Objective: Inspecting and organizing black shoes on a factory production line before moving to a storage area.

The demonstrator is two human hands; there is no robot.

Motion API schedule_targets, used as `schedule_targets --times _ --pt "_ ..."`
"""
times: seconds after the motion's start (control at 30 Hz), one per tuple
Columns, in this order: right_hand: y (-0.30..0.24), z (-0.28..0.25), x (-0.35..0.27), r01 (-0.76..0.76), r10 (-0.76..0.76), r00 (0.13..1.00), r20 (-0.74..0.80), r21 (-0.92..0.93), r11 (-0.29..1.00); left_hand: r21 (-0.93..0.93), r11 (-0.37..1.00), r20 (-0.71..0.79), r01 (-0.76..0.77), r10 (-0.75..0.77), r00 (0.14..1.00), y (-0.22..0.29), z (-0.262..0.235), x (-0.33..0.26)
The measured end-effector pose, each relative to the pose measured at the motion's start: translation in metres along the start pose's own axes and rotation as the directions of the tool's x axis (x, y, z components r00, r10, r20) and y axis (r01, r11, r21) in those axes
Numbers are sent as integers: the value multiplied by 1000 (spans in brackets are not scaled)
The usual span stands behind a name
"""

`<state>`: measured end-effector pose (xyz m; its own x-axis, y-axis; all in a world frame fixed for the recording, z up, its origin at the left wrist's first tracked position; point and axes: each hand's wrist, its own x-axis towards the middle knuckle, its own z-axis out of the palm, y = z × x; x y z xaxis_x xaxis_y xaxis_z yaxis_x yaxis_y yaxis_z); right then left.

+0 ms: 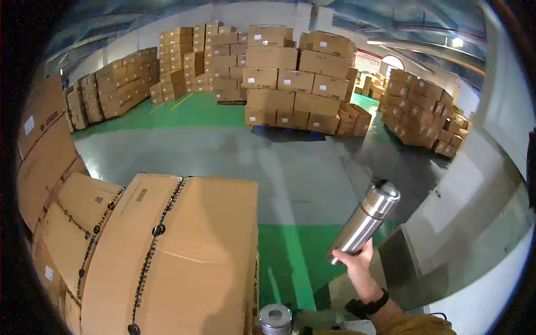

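My right hand (357, 261) is closed around the lower part of a stainless steel thermos flask (362, 222). The flask is held up tilted, its capped top leaning away to the right. A dark band circles my right wrist, below a yellow-brown sleeve. A second silver, round-topped object (276, 318), which looks like another flask, shows at the lower edge beside a large carton. Only its top is visible. My left hand is out of view.
A large taped carton (218, 245) fills the near left, with more cartons (47, 151) stacked beside it. Tall carton stacks (296, 84) stand across the green and grey floor (195, 151). A leaning stack (416, 109) is at the far right, near a white wall (480, 223).
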<state>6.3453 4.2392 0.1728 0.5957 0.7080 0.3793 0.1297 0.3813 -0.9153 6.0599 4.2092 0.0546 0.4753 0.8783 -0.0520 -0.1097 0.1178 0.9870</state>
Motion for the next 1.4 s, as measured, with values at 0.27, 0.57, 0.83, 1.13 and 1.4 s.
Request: schedule_targets --times 0.27,0.57,0.83,1.13,1.4 --pt "79 34 171 -39 41 999 -19 107 994 -16 998 30 56 -56 998 -12 15 154" --pt "175 -10 330 -108 111 993 47 -58 992 -85 981 -132 173 -183 974 -6 58 379" --pt "226 -111 437 -49 31 997 -74 -245 968 -152 950 -223 273 -302 927 -8 96 531" --pt "296 -176 571 -57 -47 965 -257 -382 922 -452 805 -168 385 -500 849 -24 112 731" --pt "342 -241 645 -233 206 972 -111 -517 823 -159 964 71 212 -203 977 1 275 950"
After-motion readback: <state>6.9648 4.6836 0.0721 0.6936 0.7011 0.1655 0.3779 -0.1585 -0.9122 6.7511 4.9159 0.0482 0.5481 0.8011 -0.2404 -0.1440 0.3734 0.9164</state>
